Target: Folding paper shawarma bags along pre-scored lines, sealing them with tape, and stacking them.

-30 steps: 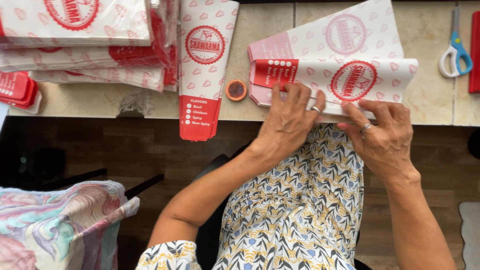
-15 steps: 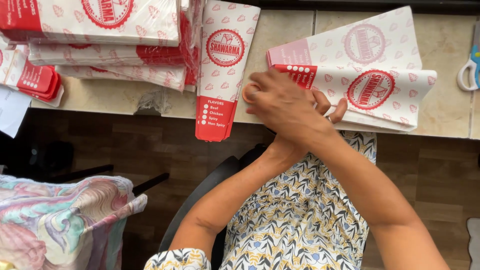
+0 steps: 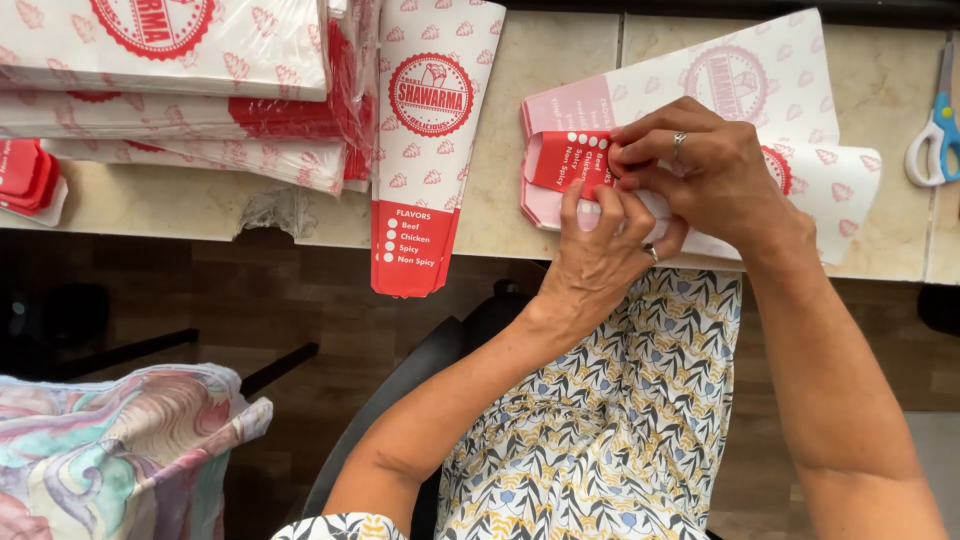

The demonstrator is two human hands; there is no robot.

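A beige tiled counter (image 3: 560, 70) carries printed paper sleeves (image 3: 430, 140), stacked wrappers (image 3: 170, 90) and scissors (image 3: 935, 130).

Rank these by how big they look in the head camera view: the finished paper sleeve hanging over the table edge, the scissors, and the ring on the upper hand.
1. paper sleeve, by far the largest.
2. scissors, partly cut off at the frame edge.
3. ring on the right hand, the smallest.

Bright, even light, sharp focus on the counter (image 3: 560, 60); dim, shadowed floor below.
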